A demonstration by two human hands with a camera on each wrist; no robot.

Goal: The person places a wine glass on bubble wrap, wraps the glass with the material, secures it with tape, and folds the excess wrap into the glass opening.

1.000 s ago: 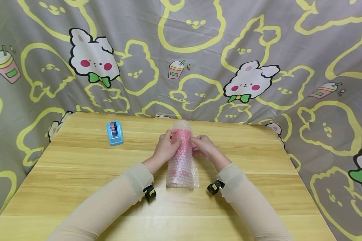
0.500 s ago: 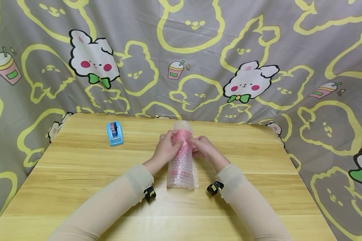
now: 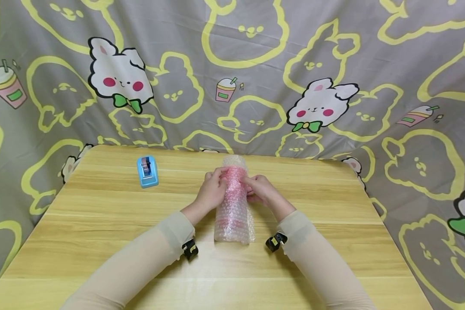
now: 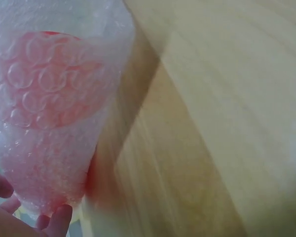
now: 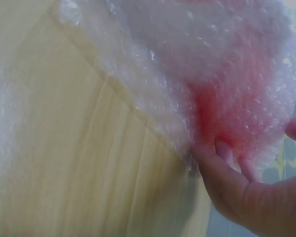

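Observation:
A roll of clear bubble wrap [image 3: 234, 211] lies lengthwise on the table, around a pink-red object whose kind the wrap hides. On its left side, near the far end, my left hand [image 3: 211, 191] holds the wrap, with the index finger reaching over the top. My right hand [image 3: 262, 189] grips the opposite side, thumb on the front. In the right wrist view its curled fingers [image 5: 226, 152] lie against the wrap's side. The left wrist view shows the red thing through the bubbles [image 4: 52, 79], and fingertips at the lower left. A loose flap of wrap [image 3: 251, 224] hangs out at the right.
A blue tape dispenser [image 3: 147, 172] stands at the back left of the wooden table [image 3: 100, 241]. Behind the table's far edge hangs a grey patterned curtain [image 3: 252, 77], which also closes off both sides.
My left thumb has drawn back left from the front of the wrap, and the left wrist has shifted slightly left. The right hand stays in place; the wrap has barely moved.

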